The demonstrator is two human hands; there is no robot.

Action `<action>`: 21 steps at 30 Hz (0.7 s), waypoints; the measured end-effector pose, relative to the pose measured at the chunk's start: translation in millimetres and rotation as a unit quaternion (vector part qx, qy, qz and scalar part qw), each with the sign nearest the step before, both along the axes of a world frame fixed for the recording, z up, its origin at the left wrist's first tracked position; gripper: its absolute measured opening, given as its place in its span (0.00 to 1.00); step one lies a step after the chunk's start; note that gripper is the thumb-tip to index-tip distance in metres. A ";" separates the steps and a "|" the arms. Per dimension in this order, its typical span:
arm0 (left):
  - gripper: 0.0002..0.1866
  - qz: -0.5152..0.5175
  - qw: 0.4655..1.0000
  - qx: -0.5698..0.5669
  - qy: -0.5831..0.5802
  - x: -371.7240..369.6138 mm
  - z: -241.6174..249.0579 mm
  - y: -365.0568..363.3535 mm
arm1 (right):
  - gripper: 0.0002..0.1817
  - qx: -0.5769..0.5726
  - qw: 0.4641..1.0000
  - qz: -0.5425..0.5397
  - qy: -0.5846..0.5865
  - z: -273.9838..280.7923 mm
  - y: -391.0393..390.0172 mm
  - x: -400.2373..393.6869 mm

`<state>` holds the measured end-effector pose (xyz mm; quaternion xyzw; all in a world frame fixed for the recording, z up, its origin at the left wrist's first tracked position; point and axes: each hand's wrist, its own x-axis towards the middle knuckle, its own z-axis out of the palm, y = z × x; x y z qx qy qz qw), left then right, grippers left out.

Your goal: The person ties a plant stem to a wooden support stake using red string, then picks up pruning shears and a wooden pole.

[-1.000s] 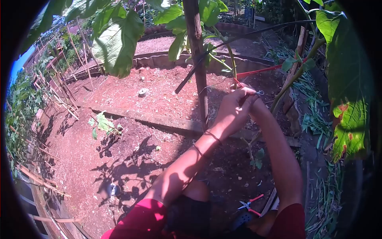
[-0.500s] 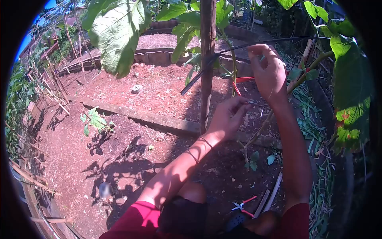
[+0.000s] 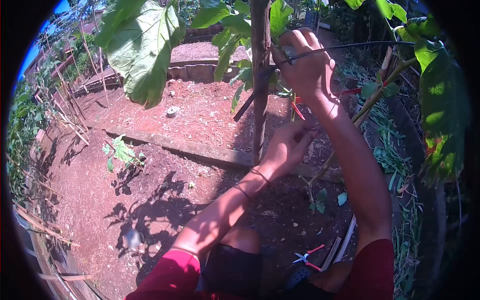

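My right hand (image 3: 310,65) is raised next to the wooden stake (image 3: 260,75), its fingers curled round the upper plant stem (image 3: 285,50), which they partly cover. A black tie strap (image 3: 357,46) runs from the stake past this hand to a branch (image 3: 395,75) on the right. Lower down, my left hand (image 3: 289,145) is closed in a pinch beside the stake. Its fingertips hide most of the small, pale ring-shaped piece seen there earlier. Just above it, a red tie (image 3: 298,111) hangs by the stem. Large green leaves (image 3: 142,55) hang at the upper left.
Red-handled pruning shears (image 3: 307,258) lie on the soil by my foot, beside wooden sticks (image 3: 345,240). A low border (image 3: 185,146) crosses the bed. A small leafy plant (image 3: 122,152) grows at left, and a roll of tape (image 3: 172,112) lies beyond the border.
My right hand has moved left and up from open air to the stem beside the stake. My left hand stays nearly in place, and the pale ring at its fingertips is now mostly hidden.
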<state>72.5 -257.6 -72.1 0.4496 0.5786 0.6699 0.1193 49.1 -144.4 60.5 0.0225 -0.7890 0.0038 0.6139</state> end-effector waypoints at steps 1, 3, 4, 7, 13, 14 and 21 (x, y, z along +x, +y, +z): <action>0.13 0.000 1.000 -0.001 0.000 -1.2 -0.3 1.3 | 0.14 0.016 1.000 0.003 0.015 -0.9 2.9 -2.9; 0.13 0.002 0.999 -0.017 0.041 -2.9 3.7 3.3 | 0.13 0.034 0.999 0.006 0.029 -1.4 4.1 -3.7; 0.13 0.002 0.999 -0.018 0.041 -3.4 5.2 3.8 | 0.12 0.010 0.999 0.020 0.025 -3.4 3.4 -4.9; 0.14 0.014 0.996 -0.043 0.076 -2.2 7.5 8.2 | 0.10 -0.018 0.998 0.039 0.034 -7.4 2.5 -7.1; 0.15 0.006 0.997 -0.020 0.068 -6.5 -3.3 16.9 | 0.12 0.009 0.994 0.082 0.075 -9.7 10.8 -22.5; 0.15 0.007 0.997 -0.020 0.069 -6.3 -0.5 15.7 | 0.13 0.012 0.994 0.077 0.078 -9.0 8.9 -24.2; 0.13 0.008 0.993 -0.021 0.112 -8.2 -6.0 13.6 | 0.13 0.004 0.994 0.093 0.058 -6.8 5.4 -26.5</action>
